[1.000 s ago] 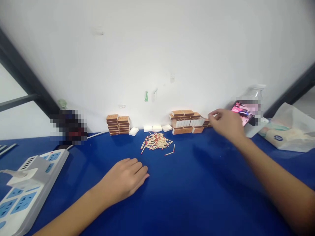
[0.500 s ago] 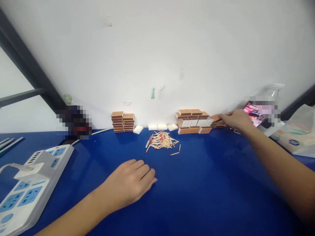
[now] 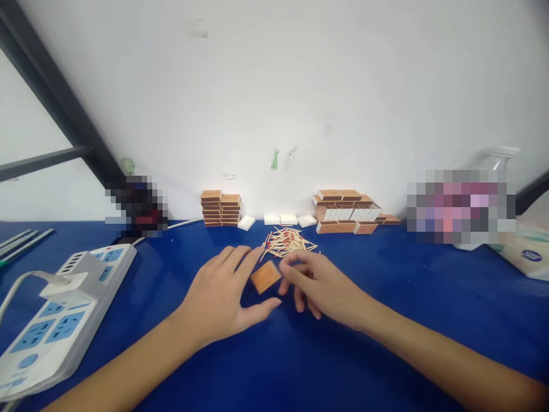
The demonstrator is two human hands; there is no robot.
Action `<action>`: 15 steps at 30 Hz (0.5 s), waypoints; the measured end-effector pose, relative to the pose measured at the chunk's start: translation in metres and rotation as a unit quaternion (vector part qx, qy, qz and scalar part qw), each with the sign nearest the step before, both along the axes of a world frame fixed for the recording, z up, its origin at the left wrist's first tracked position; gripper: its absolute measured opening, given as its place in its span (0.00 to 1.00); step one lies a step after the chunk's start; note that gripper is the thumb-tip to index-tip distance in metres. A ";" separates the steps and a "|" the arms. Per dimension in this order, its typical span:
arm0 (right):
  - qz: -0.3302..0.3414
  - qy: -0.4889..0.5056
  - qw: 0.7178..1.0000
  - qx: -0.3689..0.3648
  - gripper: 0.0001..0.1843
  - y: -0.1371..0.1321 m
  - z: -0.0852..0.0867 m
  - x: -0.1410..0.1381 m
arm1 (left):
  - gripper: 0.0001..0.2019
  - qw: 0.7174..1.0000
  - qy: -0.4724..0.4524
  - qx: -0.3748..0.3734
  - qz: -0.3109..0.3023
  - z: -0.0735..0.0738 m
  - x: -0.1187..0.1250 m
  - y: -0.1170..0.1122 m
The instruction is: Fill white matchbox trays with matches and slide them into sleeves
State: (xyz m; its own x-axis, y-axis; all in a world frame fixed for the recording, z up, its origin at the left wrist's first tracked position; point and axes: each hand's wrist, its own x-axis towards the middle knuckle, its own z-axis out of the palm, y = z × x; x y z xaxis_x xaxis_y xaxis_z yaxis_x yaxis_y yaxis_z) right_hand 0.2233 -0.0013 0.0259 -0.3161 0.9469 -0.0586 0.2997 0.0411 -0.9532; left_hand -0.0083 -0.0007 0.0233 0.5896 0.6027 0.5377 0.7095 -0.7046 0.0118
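An orange-brown matchbox (image 3: 265, 277) is between my two hands, above the blue table. My right hand (image 3: 319, 283) pinches its right edge with thumb and index finger, the other fingers loosely curled below. Open around the box's left side is my left hand (image 3: 221, 292), thumb and fingers spread, not closed on it. Just behind the hands lies a loose pile of red-tipped matches (image 3: 289, 242). White inner trays (image 3: 288, 220) rest along the wall behind the pile.
Stacked matchboxes (image 3: 221, 209) stand back left. A bigger stack of matchboxes (image 3: 343, 213) is back right, with white box ends facing out. A power strip (image 3: 86, 332) with a plugged-in adapter lies left. A tissue pack (image 3: 525, 252) sits far right beside a blurred-out patch.
My right hand has come from the right-hand stack to the middle, bringing a matchbox. My left hand has spread its fingers and moved slightly forward beside the box. The view has shifted slightly.
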 end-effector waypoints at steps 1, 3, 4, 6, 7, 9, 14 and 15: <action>-0.005 -0.018 1.000 0.022 0.15 0.007 -0.001 -0.004 | 0.30 0.999 0.024 -0.019 0.009 -0.001 -0.001 0.002; -0.064 -0.121 0.982 0.129 0.14 0.029 0.003 0.002 | 0.18 0.995 0.079 -0.054 0.021 -0.003 -0.002 0.004; -0.106 -0.204 0.954 0.194 0.12 0.044 0.006 0.009 | 0.14 0.992 0.104 -0.067 0.024 -0.004 -0.003 0.005; -0.143 -0.393 0.871 0.257 0.13 0.075 0.010 0.025 | 0.11 0.986 0.143 -0.085 0.030 -0.006 -0.004 0.007; -0.148 -0.427 0.854 0.256 0.14 0.088 0.010 0.032 | 0.11 0.983 0.156 -0.087 0.036 -0.006 -0.005 0.009; -0.147 -0.474 0.833 0.245 0.14 0.110 0.005 0.038 | 0.11 0.981 0.171 -0.078 0.052 -0.006 -0.010 0.014; -0.152 -0.532 0.803 0.219 0.11 0.128 -0.007 0.031 | 0.10 0.981 0.173 -0.029 0.078 -0.004 -0.022 0.029; -0.154 -0.539 0.799 0.216 0.11 0.128 -0.005 0.029 | 0.10 0.983 0.166 -0.018 0.077 -0.004 -0.023 0.029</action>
State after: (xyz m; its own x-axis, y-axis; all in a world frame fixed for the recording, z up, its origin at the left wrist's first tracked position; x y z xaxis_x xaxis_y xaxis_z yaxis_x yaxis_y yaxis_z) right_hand 0.2528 0.1272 0.0207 -0.0511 0.9754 0.2143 0.9967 0.0634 -0.0508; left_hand -0.0317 0.0287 0.0192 0.6299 0.7131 0.3078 0.7761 -0.5927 -0.2151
